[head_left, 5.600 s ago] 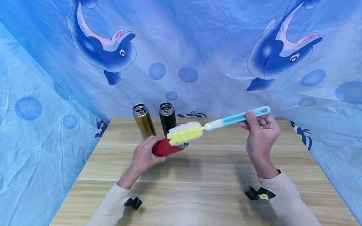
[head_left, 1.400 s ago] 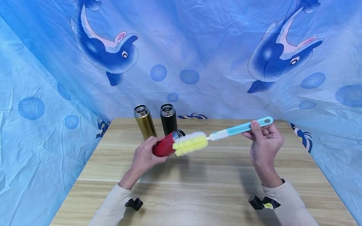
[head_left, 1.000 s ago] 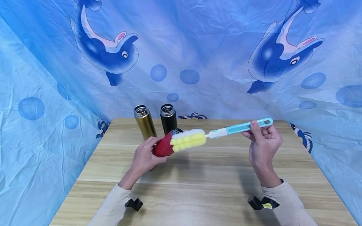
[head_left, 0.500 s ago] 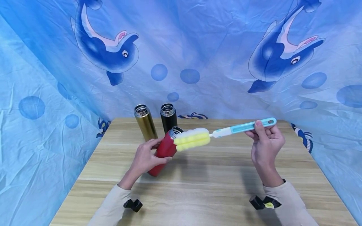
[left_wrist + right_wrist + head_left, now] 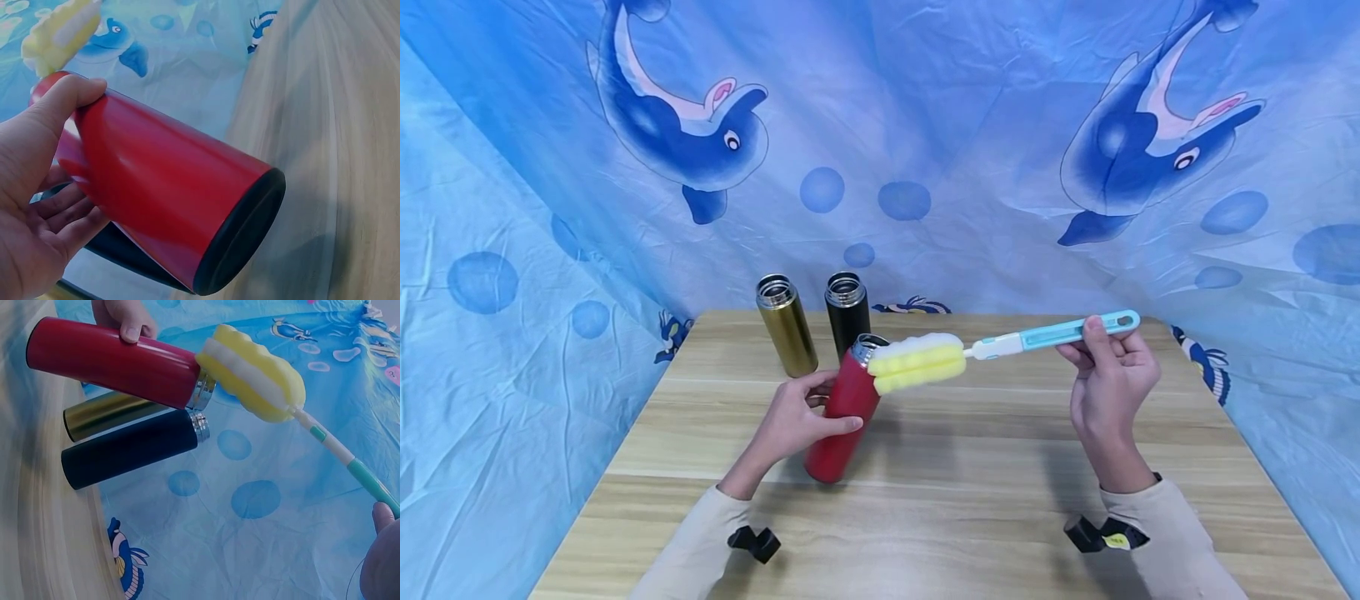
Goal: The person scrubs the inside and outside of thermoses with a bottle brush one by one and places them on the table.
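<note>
My left hand (image 5: 796,417) grips a red vacuum flask (image 5: 848,404) around its middle, thumb across the near side. The flask has no lid and leans slightly, its steel mouth up and to the right. In the left wrist view its dark base (image 5: 244,231) faces the camera. My right hand (image 5: 1112,379) pinches the teal handle of a bottle brush (image 5: 1052,333) between thumb and fingers. The brush's yellow and white sponge head (image 5: 917,364) hovers outside the flask, right beside its mouth; in the right wrist view the sponge tip overlaps the steel rim (image 5: 203,390).
Behind the red flask stand a gold flask (image 5: 788,333) and a black flask (image 5: 847,315), both lidless with steel mouths. The wooden table (image 5: 962,500) runs back to a blue curtain (image 5: 970,167) printed with dolphins, which also closes in both sides.
The red flask, earlier tipped far over toward the right, has swung more upright, and more of its body shows below the left hand. The brush has shifted slightly right with the right hand.
</note>
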Tool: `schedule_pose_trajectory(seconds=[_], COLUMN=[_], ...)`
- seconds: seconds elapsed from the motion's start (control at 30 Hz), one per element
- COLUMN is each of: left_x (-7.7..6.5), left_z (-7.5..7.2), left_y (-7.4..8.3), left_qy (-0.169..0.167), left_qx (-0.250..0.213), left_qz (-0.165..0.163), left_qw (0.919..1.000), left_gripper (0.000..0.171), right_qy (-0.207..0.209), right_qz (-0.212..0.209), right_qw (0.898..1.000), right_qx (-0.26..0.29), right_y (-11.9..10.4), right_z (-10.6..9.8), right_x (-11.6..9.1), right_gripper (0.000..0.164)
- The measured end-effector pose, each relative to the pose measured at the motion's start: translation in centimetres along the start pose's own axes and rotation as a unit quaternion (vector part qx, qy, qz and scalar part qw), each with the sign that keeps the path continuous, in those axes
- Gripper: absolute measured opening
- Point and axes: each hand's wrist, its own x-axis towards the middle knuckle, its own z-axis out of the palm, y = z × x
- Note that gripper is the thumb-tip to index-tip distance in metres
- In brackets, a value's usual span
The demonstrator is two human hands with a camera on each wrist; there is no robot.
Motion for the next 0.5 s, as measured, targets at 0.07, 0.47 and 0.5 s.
schedule_pose_trajectory(seconds=[0.07, 0.47, 0.5], left_x=[0.1, 0.4, 0.4], left_z=[0.1, 1.0, 1.1], left_y=[-0.2, -0.7, -0.7], left_qy=[-0.006, -0.044, -0.050], left_qx=[-0.011, -0.119, -0.131], left_qz=[0.000, -0.006, -0.011], left_qw=[0.9999, 0.9919, 0.9901], left_gripper=[0.075, 0.060, 0.060], right_qy=[0.004, 0.033, 0.032], right_qz=[0.001, 0.007, 0.009], right_qw=[1.000, 0.999, 0.999], right_qx=[0.005, 0.006, 0.008], right_y=[0.0, -0.2, -0.2], right_z=[-0.1, -0.4, -0.4], right_x=[0.0, 0.5, 0.5], right_gripper=[0.010, 0.019, 0.016])
